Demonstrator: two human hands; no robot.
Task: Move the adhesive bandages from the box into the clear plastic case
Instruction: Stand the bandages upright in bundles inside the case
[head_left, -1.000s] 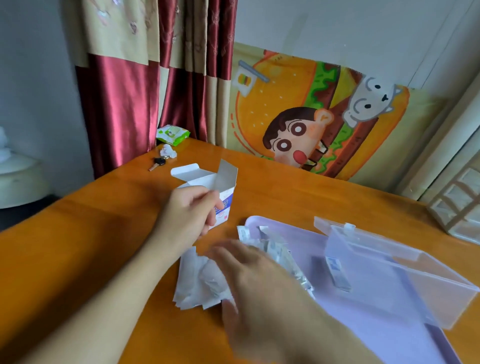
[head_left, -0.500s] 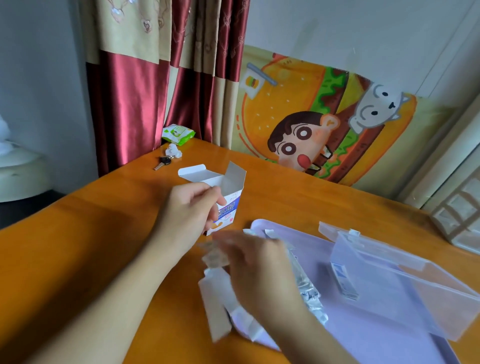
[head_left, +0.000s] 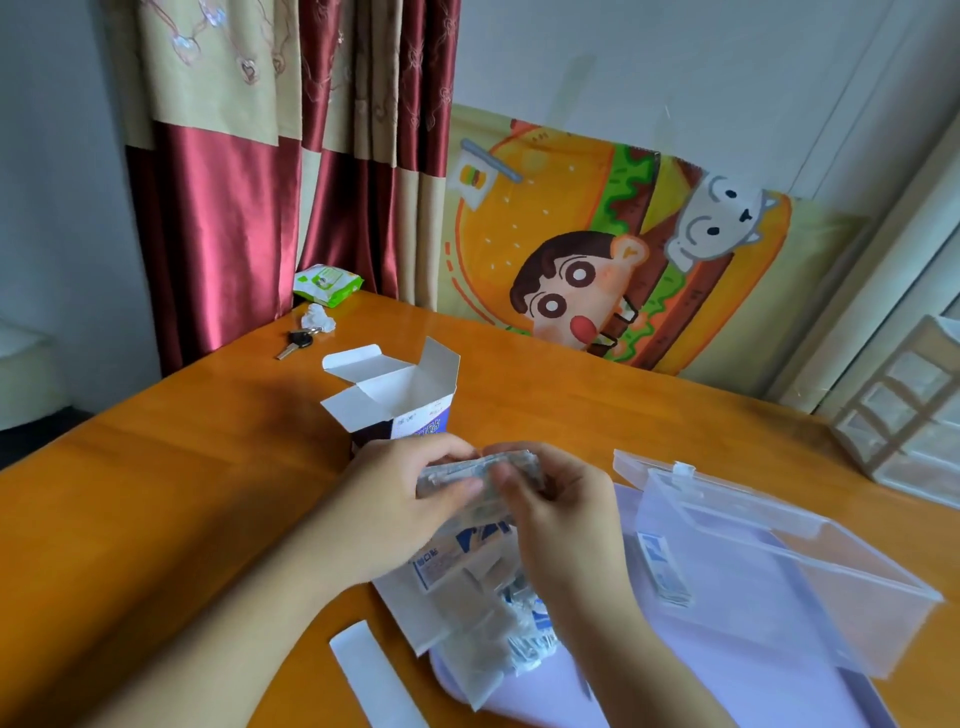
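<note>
The box (head_left: 400, 402) stands upright on the worktop (head_left: 156, 499) with its flaps open and looks emptied – its contents are out. Both hands meet just in front of it: the left hand (head_left: 400, 499) and the right hand (head_left: 566, 514) each pinch a bunched stack of adhesive bandages (head_left: 478, 473) between thumb and fingers. More wrapped strips lie loose below on the lilac tray (head_left: 769, 670), and 1 white strip (head_left: 374, 675) lies off it on the wood. The clear plastic case (head_left: 789, 566) sits open on the tray, holding only 1 small bundle (head_left: 662, 571) – so most of the transfer looks to be ahead. Behind: a key (head_left: 296, 343), a green packet (head_left: 327, 283), red-and-cream curtains (head_left: 270, 156), a cartoon burger cloth (head_left: 613, 249)
</note>
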